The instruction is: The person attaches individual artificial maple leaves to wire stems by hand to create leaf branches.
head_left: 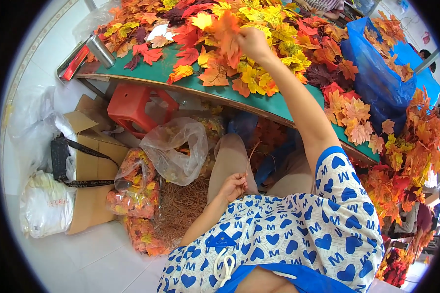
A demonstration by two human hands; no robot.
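My right hand (252,43) is stretched out over the green table (190,84) and grips an orange artificial maple leaf (227,33) lifted out of the heap of red, yellow and orange leaves (278,53). My left hand (233,186) rests by my lap, fingers closed on a thin brown stem (249,156) that points upward. Below it on the floor lies a pile of thin brown stems (181,207).
A red plastic stool (132,105) stands under the table. To the left are a cardboard box (90,166) with a black strap bag (61,158), clear bags of leaves (137,185), and white bags. A blue bag of leaves (376,78) sits at right. Another person's hands show at the table's far side.
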